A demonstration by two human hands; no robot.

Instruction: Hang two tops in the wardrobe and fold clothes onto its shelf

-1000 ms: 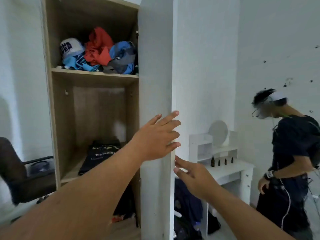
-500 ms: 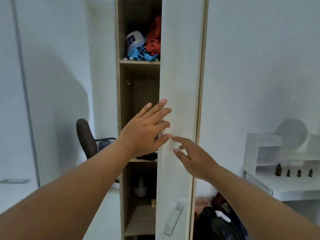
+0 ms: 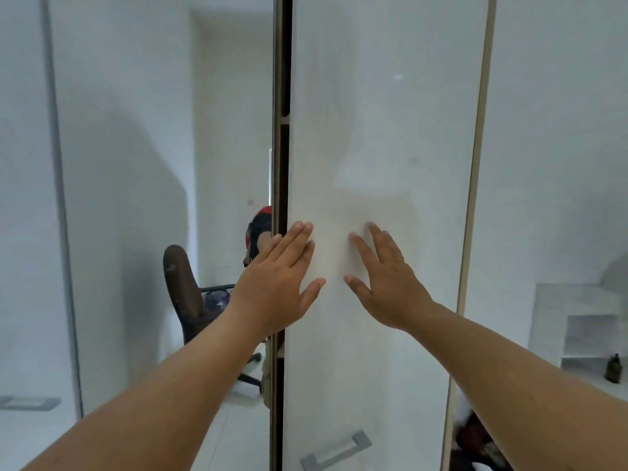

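The white wardrobe door fills the middle of the view and stands almost shut, leaving a narrow dark gap along its left edge. My left hand lies flat against the door's left edge, fingers spread. My right hand presses flat on the door face just to the right, fingers apart. Neither hand holds anything. A grey metal handle sits low on the door. The shelves and clothes inside are hidden behind the door.
A dark office chair stands left of the wardrobe, with a red and dark item behind it. A white desk unit with a small dark bottle stands at the right. Dark items lie on the floor lower right.
The door has swung nearly shut, hiding the shelves and clothes. Both hands moved onto the door face and now press flat. My view has shifted right, closer to the door.
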